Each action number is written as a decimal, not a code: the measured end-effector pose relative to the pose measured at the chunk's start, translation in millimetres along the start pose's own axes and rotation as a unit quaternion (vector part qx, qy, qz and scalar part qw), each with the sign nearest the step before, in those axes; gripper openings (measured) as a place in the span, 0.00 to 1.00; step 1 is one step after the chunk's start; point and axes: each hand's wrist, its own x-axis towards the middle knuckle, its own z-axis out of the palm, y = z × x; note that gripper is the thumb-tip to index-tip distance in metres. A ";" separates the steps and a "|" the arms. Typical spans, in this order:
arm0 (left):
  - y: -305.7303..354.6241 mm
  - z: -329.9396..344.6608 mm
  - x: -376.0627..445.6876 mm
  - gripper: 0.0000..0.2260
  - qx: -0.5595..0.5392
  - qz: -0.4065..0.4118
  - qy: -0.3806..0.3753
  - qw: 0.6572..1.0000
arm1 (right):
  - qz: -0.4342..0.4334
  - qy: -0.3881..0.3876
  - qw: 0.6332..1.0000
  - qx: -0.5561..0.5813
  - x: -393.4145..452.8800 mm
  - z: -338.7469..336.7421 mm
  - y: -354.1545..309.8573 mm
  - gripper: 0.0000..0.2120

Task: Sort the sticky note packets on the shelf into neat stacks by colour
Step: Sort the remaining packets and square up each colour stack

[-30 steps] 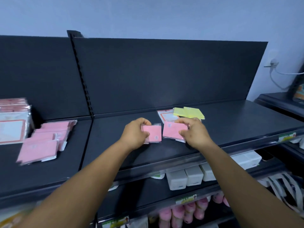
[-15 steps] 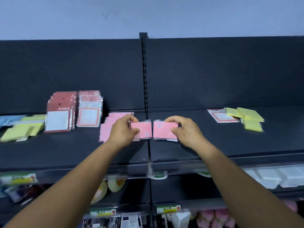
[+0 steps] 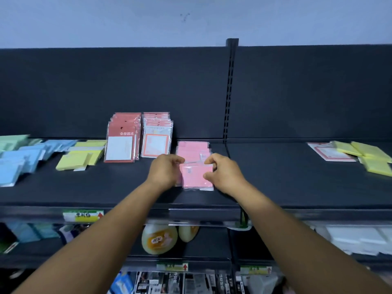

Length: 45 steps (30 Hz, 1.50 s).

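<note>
My left hand (image 3: 164,170) and my right hand (image 3: 222,174) now meet over one spot: half a second ago each held its own pink plastic-wrapped sticky note packet side by side with a gap between, and now the two have closed together into a single pile, the top pink packet (image 3: 197,176) showing between my hands. My left fingers (image 3: 177,160) are curled round the pile's left edge; my right fingers (image 3: 209,161) pinch its upper right corner, thumb low on the right edge. Whether the pile already rests on the black metal shelf (image 3: 106,187) or hangs just above it, I cannot tell.

Just behind it, touching or nearly so, lies the flat stack of pink packets (image 3: 193,148) that I carried these two across to join. So I judge the pink sorting is near its end: what is left is to square this pair and set it on that stack.

Further left stand two upright rows of red-and-white carded note packs (image 3: 137,136), then a loose yellow stack (image 3: 80,158), then blue packets (image 3: 21,160) and green ones (image 3: 10,140), all somewhat fanned. Well apart on the right, yellow packets (image 3: 364,154) and a red-bordered white card pack (image 3: 326,153) still wait to be sorted.
</note>
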 end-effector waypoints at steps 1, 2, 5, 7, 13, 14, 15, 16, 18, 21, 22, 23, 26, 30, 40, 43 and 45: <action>-0.4 -1.3 0.3 0.13 0.010 0.005 -0.006 1.000 | 0.006 0.004 1.000 -0.005 0.7 3.5 -2.3 0.16; -1.2 -1.7 1.3 0.14 0.023 0.014 -0.010 1.000 | 0.011 0.007 1.000 -0.007 0.9 6.1 -4.3 0.17; -3.3 0.0 3.7 0.15 0.061 0.038 -0.014 0.997 | 0.024 0.010 1.000 -0.010 -0.7 10.5 -7.7 0.21; -3.3 2.6 4.3 0.17 0.084 0.056 -0.011 0.995 | 0.025 0.012 0.999 -0.018 -2.1 10.3 -7.0 0.26; 18.9 16.6 2.8 0.25 0.185 0.153 -0.030 0.970 | -0.006 0.008 0.993 -0.120 -10.3 -12.7 4.2 0.35; 25.5 20.8 2.7 0.26 0.198 0.170 -0.032 0.965 | -0.006 0.004 0.991 -0.137 -11.8 -18.7 8.3 0.36; 32.3 25.8 2.4 0.26 0.207 0.185 -0.033 0.960 | -0.005 0.001 0.988 -0.152 -12.7 -25.0 13.6 0.36; 38.9 31.6 2.3 0.26 0.214 0.198 -0.034 0.956 | -0.004 -0.002 0.987 -0.163 -13.4 -31.6 19.5 0.36; 52.2 46.0 2.6 0.26 0.229 0.221 -0.036 0.947 | 0.001 -0.007 0.985 -0.173 -14.9 -46.1 32.9 0.35; 76.1 71.0 2.1 0.26 0.238 0.235 -0.053 0.941 | 0.011 -0.010 0.983 -0.181 -17.1 -70.4 56.8 0.34; 85.3 79.8 2.1 0.26 0.237 0.235 -0.060 0.941 | 0.014 -0.008 0.983 -0.185 -17.7 -78.8 66.2 0.34; 95.1 88.8 2.2 0.26 0.232 0.236 -0.065 0.941 | 0.016 -0.006 0.982 -0.189 -17.8 -87.0 76.6 0.34; 125.2 117.6 3.1 0.26 0.221 0.233 -0.076 0.944 | 0.023 -0.007 0.980 -0.197 -18.7 -114.1 110.3 0.33; 167.5 159.6 1.3 0.26 0.210 0.230 -0.098 0.945 | 0.032 -0.001 0.979 -0.200 -19.3 -155.1 158.7 0.32; 276.7 265.2 -4.8 0.26 0.196 0.259 -0.138 0.936 | 0.087 0.024 0.974 -0.209 -23.3 -253.2 271.9 0.32; 305.7 293.5 -1.4 0.26 0.195 0.273 -0.147 0.931 | 0.107 0.034 0.971 -0.210 -20.1 -278.6 298.3 0.30; 321.8 310.4 2.5 0.26 0.194 0.279 -0.155 0.927 | 0.124 0.039 0.968 -0.214 -17.4 -293.2 313.5 0.29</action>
